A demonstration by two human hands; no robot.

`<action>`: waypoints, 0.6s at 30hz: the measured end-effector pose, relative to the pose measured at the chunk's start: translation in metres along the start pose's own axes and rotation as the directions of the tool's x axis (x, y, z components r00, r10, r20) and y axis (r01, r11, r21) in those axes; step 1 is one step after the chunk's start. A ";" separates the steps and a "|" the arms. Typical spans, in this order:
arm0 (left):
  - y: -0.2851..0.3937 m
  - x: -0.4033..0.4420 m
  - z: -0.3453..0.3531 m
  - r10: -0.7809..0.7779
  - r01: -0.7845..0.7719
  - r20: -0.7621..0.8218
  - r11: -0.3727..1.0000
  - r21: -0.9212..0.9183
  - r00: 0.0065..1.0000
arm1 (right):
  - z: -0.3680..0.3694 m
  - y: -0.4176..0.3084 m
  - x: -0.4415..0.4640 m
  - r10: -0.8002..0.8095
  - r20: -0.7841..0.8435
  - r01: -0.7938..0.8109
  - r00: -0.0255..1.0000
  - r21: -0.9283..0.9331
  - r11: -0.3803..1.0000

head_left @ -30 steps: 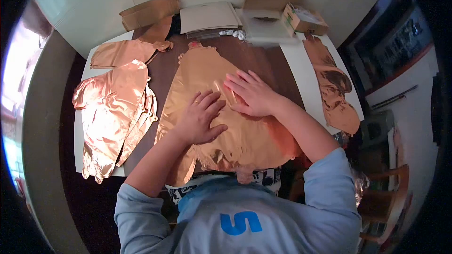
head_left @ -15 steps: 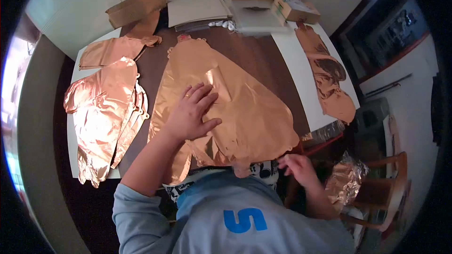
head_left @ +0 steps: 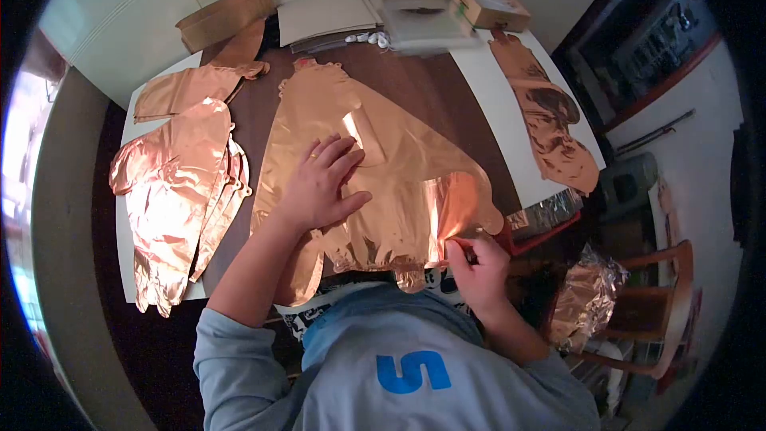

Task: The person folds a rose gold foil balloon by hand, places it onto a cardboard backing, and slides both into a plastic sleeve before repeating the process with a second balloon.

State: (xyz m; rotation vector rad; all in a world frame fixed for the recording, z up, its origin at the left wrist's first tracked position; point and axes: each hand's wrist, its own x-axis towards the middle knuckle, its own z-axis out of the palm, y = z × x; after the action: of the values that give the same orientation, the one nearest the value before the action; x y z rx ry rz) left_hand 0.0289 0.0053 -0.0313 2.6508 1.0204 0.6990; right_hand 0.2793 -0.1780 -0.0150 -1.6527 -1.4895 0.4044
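A large, flat copper-coloured foil piece [head_left: 399,144] lies across the dark middle of the table, narrow at the far end and wide near my body. Palm down, my left hand [head_left: 321,183] rests on its left-centre part with the fingers apart. At the near right edge, my right hand [head_left: 479,267] pinches the foil between thumb and fingers. A corner there is lifted and folded over, and its underside looks orange. Beside my left fingertips runs a raised, shiny crease.
Stacked foil pieces [head_left: 171,191] lie at the left, and another long foil piece [head_left: 542,112] at the right. Cardboard sheets [head_left: 327,17], a clear plastic stack [head_left: 427,24] and a small box [head_left: 491,8] stand at the back. Crumpled foil [head_left: 589,299] sits on a wooden chair [head_left: 674,303].
My right hand has left the middle of the foil, moved down to its near right edge and taken hold there, folding the corner up. My left hand has stayed on the foil.
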 end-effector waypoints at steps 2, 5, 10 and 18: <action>-0.002 0.001 0.000 0.006 -0.006 -0.001 1.000 -0.001 1.000 | 0.006 -0.014 0.010 -0.302 0.027 0.303 0.953 -0.151 0.941; -0.002 0.001 0.001 0.009 -0.009 -0.007 1.000 0.015 1.000 | 0.019 -0.026 0.008 -0.533 0.187 0.562 0.825 -0.181 0.807; -0.001 0.002 -0.001 0.000 0.000 -0.005 1.000 0.002 1.000 | 0.035 -0.027 0.012 -0.706 0.359 0.748 0.611 0.030 0.663; 0.001 0.001 -0.001 -0.012 0.012 -0.008 1.000 0.009 1.000 | 0.013 0.023 0.048 -0.524 0.338 0.570 0.782 -0.047 0.820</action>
State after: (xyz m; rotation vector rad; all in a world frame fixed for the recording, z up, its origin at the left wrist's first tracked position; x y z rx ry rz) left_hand 0.0300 0.0050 -0.0294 2.6495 1.0432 0.7050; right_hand 0.2966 -0.1267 -0.0260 -1.2039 -2.2007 0.2340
